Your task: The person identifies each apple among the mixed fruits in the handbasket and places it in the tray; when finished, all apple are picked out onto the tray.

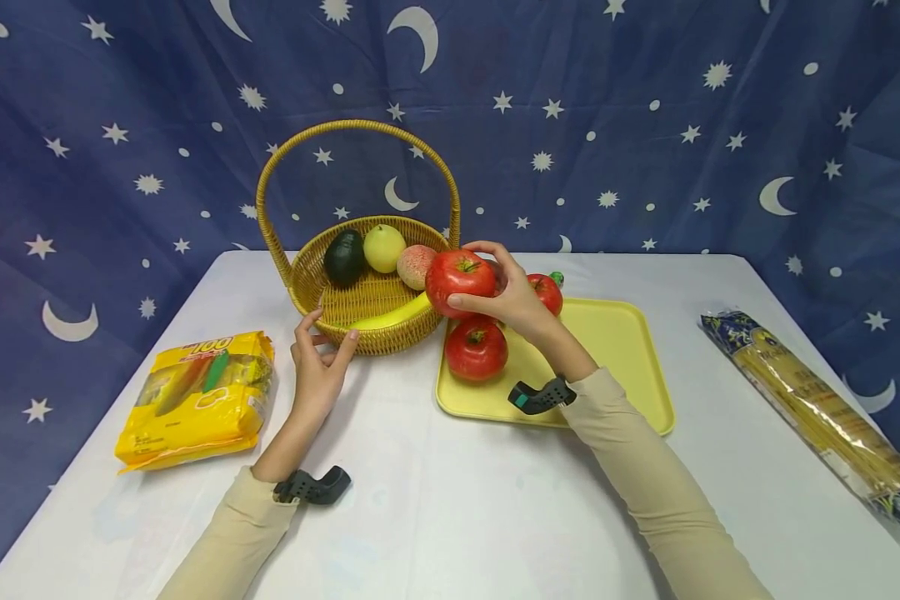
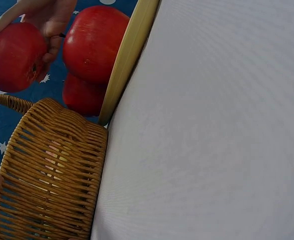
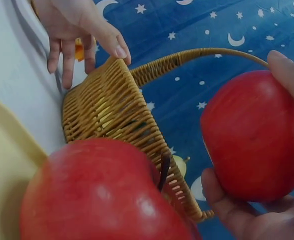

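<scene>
My right hand grips a red apple with thumb and fingers on its sides, above the right end of the wicker basket. My left hand touches the basket's front left, its thumb at the rim and its fingers spread along the outer wall. Inside the basket lie an avocado, a yellow-green pear, a peach and a banana along the front. A second red apple sits on the yellow tray, with another apple behind my right hand.
A yellow snack bag lies at the left of the white table. At the right is a long pack of spaghetti. The basket's tall handle arches above it. Behind hangs a blue curtain with stars and moons.
</scene>
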`<state>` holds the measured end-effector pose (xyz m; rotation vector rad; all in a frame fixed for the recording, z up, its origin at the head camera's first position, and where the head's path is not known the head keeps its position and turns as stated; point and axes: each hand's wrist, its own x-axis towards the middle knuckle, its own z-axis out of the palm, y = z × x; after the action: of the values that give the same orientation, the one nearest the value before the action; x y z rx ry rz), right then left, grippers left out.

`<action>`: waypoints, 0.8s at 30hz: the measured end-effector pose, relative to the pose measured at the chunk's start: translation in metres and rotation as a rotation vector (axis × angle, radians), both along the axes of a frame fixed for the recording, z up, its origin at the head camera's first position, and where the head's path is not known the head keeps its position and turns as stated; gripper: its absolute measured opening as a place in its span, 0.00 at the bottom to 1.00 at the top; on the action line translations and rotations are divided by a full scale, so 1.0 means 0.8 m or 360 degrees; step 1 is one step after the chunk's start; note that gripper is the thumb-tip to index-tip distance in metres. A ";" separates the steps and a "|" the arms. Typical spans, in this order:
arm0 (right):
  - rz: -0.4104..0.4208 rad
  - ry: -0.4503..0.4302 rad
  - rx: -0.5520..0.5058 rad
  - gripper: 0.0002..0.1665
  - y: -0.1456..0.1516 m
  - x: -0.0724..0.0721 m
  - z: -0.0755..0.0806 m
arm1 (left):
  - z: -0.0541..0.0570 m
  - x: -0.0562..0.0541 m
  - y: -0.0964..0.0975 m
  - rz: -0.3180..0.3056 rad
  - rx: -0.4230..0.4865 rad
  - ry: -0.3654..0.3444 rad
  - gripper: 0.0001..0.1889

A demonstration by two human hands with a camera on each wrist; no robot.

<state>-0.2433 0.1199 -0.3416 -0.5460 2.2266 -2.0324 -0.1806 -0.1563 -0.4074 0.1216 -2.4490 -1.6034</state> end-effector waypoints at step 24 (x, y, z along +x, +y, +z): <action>-0.0015 0.0022 0.0108 0.43 0.064 0.002 -0.009 | -0.002 -0.001 -0.001 -0.0004 0.0044 -0.0014 0.34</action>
<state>-0.2413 0.1713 -0.3490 -0.5461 2.3003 -1.9552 -0.1817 -0.1567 -0.4088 0.1297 -2.4350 -1.6418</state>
